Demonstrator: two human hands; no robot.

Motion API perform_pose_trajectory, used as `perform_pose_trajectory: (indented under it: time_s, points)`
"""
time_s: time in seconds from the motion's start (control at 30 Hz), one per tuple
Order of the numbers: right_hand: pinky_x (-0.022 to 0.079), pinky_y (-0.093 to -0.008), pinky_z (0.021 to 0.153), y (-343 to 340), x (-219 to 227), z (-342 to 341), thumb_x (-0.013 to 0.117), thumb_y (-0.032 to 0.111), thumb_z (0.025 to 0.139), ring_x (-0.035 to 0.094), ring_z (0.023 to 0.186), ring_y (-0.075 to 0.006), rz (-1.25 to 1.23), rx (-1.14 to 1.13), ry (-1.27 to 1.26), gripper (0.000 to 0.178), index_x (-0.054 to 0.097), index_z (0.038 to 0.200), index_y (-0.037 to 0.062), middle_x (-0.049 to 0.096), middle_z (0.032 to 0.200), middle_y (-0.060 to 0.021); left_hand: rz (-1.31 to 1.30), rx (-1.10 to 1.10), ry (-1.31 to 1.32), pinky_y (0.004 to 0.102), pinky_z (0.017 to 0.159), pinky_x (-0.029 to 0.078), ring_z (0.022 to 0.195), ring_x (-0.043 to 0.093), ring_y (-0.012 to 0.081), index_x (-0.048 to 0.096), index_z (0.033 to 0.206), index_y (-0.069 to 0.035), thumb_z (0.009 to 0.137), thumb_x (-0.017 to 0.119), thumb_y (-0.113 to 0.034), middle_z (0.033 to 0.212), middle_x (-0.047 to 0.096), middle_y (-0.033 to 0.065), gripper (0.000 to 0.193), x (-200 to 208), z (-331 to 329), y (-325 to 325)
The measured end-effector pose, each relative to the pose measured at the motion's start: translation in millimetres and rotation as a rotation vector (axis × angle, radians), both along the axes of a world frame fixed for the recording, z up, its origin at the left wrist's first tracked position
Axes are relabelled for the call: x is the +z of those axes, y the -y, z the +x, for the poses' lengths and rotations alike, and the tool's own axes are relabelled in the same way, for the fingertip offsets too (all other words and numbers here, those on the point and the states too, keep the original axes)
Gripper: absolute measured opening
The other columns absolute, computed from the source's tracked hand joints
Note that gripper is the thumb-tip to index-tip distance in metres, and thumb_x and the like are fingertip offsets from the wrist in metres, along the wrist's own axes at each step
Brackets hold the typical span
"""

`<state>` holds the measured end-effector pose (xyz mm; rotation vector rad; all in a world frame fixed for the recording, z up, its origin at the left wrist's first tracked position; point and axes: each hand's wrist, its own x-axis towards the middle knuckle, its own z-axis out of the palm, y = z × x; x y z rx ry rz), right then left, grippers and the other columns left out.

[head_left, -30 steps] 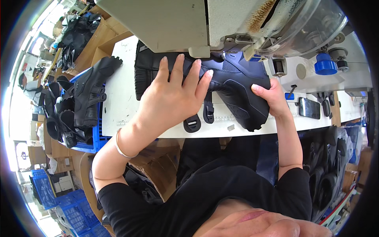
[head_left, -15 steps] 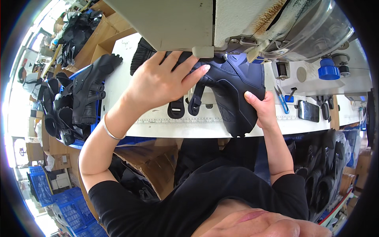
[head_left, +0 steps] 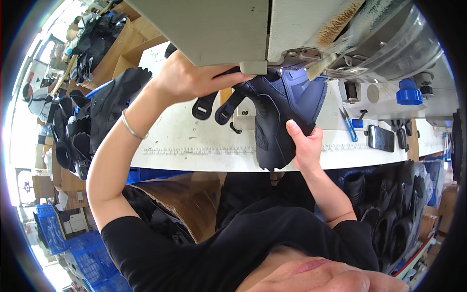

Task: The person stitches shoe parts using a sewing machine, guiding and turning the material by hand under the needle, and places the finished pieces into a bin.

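A black boot upper [head_left: 271, 114] with a blue-lit panel lies under the head of a sewing machine [head_left: 219, 34], its lower end hanging toward the table's near edge. My left hand [head_left: 187, 80] is closed on the upper's left part, dark material showing between thumb and finger; the other fingertips are hidden by the machine head. Two black straps with buckle ends [head_left: 203, 107] dangle beneath that hand. Lower right, my right hand [head_left: 306, 146] grips the upper's edge, thumb on top and fingers beneath.
On the white table [head_left: 194, 138] a ruler strip runs along the near edge. Blue-handled snips [head_left: 349, 125] and a phone [head_left: 381, 138] lie to the right. More black boot uppers [head_left: 114, 104] are piled at the left. A cardboard box [head_left: 194, 199] stands below the table.
The boot upper has shifted left and turned a little, with my right hand moving left along with it. My left hand has moved up and left, its fingers now mostly behind the machine head.
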<state>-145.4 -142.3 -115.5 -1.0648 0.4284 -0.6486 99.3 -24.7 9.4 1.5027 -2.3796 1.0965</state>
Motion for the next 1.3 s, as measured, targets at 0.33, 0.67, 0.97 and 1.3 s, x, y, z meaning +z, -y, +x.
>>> perform_pose_trajectory:
  time_s: [0.33,0.67,0.97,1.3]
  points:
    - [0.040,-0.0238,0.064,8,-6,-5,0.055,0.015,0.093,0.050,0.072,-0.0080,-0.354,0.044,-0.109,0.019,0.063,0.089,-0.0020,0.058,0.077,-0.0004,-0.209,0.313,-0.271,0.0469,0.101,0.038,0.127,0.044,0.0298,0.062,0.121,-0.017,0.073,0.071,-0.029,0.132,0.054,0.0051,0.050,-44,-101,-26]
    - [0.049,-0.0336,0.073,85,42,9,0.059,-0.012,0.065,0.064,0.094,-0.0243,-1.827,-0.376,-0.141,0.054,0.066,0.114,0.0098,0.067,0.099,-0.0078,-0.319,0.434,-0.769,0.0486,0.091,0.050,0.117,0.053,0.0444,0.063,0.114,0.000,0.078,0.054,0.006,0.123,0.057,0.0211,0.038,-152,-176,-19]
    - [0.052,-0.0272,0.064,86,41,9,0.062,-0.011,0.064,0.066,0.082,-0.0206,-1.890,-0.415,-0.144,0.046,0.070,0.105,0.0085,0.069,0.093,-0.0059,-0.244,0.385,-0.810,0.0426,0.087,0.052,0.115,0.055,0.0433,0.064,0.109,0.004,0.074,0.051,0.014,0.118,0.060,0.0216,0.039,-130,-169,-27]
    - [0.050,-0.0287,0.057,95,43,16,0.070,0.001,0.065,0.062,0.071,-0.0197,-1.853,-0.436,-0.055,0.033,0.073,0.096,0.0120,0.065,0.084,-0.0057,-0.223,0.416,-0.789,0.0401,0.080,0.054,0.117,0.054,0.0426,0.063,0.115,0.000,0.074,0.054,0.010,0.123,0.058,0.0192,0.043,-127,-170,-26]
